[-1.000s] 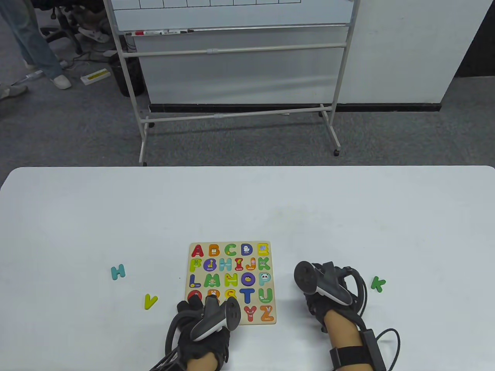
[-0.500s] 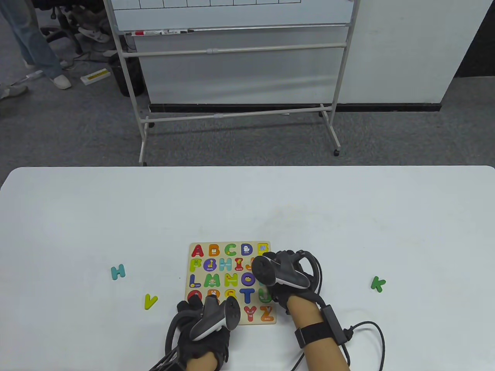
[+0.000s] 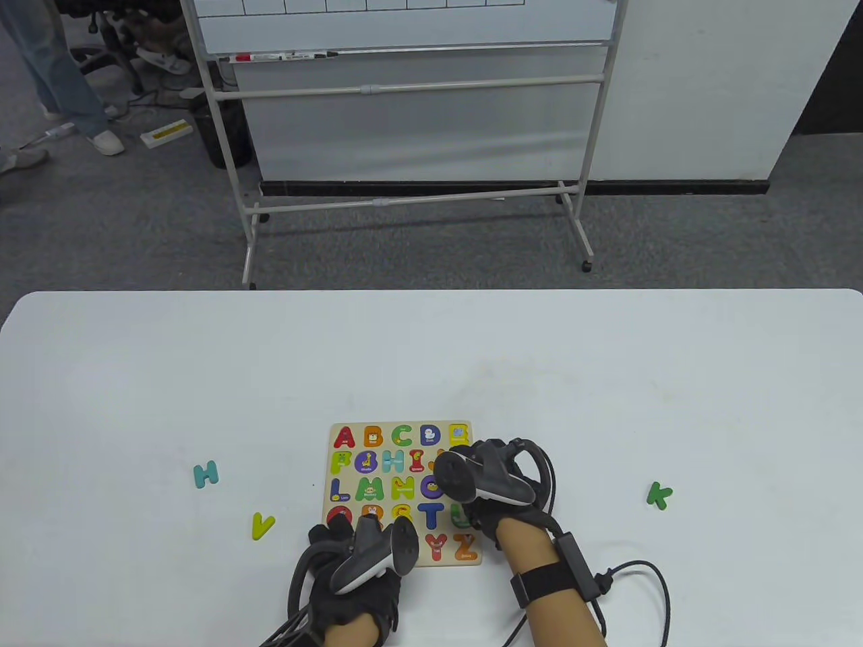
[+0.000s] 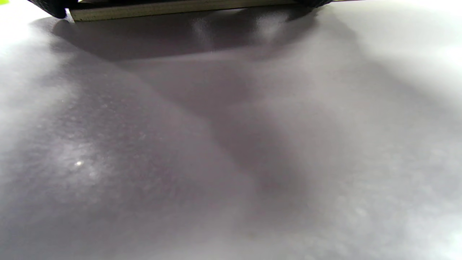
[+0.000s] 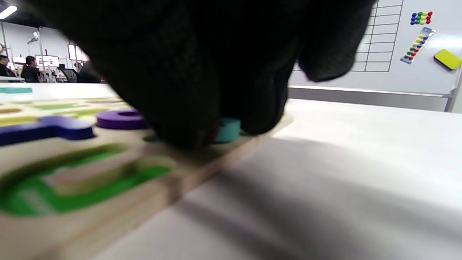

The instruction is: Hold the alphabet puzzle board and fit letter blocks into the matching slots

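The alphabet puzzle board (image 3: 399, 425) lies flat near the table's front edge, most slots filled with coloured letters. My left hand (image 3: 339, 532) rests on its near left corner and holds it down; the left wrist view shows only the board's edge (image 4: 180, 7). My right hand (image 3: 470, 464) is over the board's right side. In the right wrist view its fingers (image 5: 187, 90) press a teal letter block (image 5: 228, 130) onto the board beside the purple O (image 5: 122, 119), behind the green U (image 5: 72, 187). The hand hides that slot in the table view.
Three loose letters lie on the white table: a teal H (image 3: 205, 474) and a yellow V (image 3: 262, 525) left of the board, a green K (image 3: 659, 495) to the right. A whiteboard stand (image 3: 411, 135) is on the floor beyond the table's far edge.
My right hand moved left from the table beside the board onto the board's right side and settled lower on the teal block. The left hand and the board stayed still.
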Tool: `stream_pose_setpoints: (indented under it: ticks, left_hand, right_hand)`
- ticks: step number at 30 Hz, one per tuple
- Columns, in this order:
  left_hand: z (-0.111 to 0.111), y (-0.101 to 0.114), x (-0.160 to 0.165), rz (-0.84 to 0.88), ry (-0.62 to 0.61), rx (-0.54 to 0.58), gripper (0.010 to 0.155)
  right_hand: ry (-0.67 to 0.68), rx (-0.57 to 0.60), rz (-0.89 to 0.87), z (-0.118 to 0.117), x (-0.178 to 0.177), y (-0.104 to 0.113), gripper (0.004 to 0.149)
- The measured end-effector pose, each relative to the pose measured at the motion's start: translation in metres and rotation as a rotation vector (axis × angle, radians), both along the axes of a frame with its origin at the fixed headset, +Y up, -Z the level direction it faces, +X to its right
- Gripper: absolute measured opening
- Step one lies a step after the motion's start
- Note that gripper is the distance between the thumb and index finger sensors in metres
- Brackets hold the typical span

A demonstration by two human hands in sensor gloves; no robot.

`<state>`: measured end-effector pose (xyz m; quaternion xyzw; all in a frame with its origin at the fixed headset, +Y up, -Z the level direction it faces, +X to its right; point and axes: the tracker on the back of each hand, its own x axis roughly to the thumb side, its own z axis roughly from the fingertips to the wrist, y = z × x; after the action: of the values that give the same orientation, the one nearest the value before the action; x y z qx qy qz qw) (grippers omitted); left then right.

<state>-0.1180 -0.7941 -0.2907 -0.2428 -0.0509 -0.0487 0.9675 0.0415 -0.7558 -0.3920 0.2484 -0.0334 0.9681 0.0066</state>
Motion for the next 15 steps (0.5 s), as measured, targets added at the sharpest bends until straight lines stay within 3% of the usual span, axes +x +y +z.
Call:
stream_pose_setpoints:
  ticks: [11,15]
  left_hand:
    - [-0.0005,-0.0001,-0.001,0.006,0.001,-0.002,0.079]
    - [-0.0005,0.0,-0.0012,0.006,0.001,-0.002,0.079]
  right_hand:
    - [0.011,0.012,-0.042,0.002,0.0033,-0.0016,0.035]
    - [-0.031,-0.058,-0.059,-0.0001,0.0045,-0.0003,0.035]
